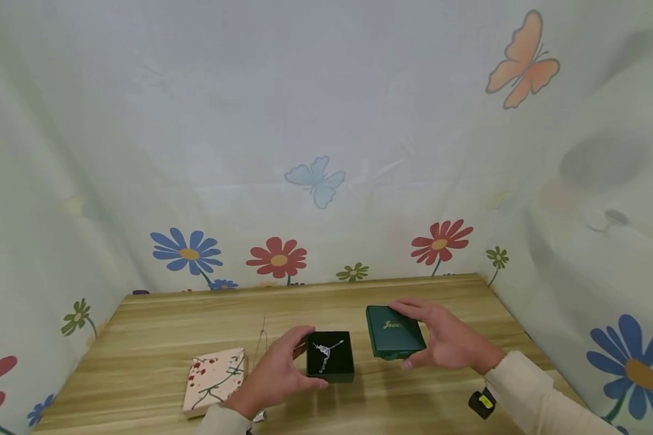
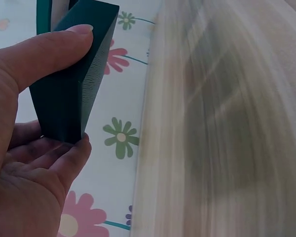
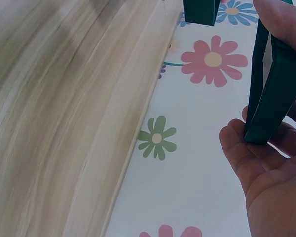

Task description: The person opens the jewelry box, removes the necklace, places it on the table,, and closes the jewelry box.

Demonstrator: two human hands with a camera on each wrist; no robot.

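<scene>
My left hand [image 1: 283, 371] grips the green box base [image 1: 337, 376] by its sides, thumb at the near side and fingers at the far side. Inside the base, a silver necklace [image 1: 324, 350] with a pendant lies on a black lining. To the right, my right hand [image 1: 441, 335] holds the dark green lid [image 1: 394, 331] with gold lettering, apart from the base. In the left wrist view the thumb presses the base's [image 2: 64, 94] green wall. The right wrist view shows the hollow underside of the lid [image 3: 276, 89] between thumb and fingers.
A cream box [image 1: 214, 380] with a red blossom print lies at the left of the wooden table [image 1: 315, 302]. Beside it a thin chain [image 1: 262, 338] runs partly behind the left hand. A small black box [image 1: 482, 403] with a yellow piece sits near the right forearm.
</scene>
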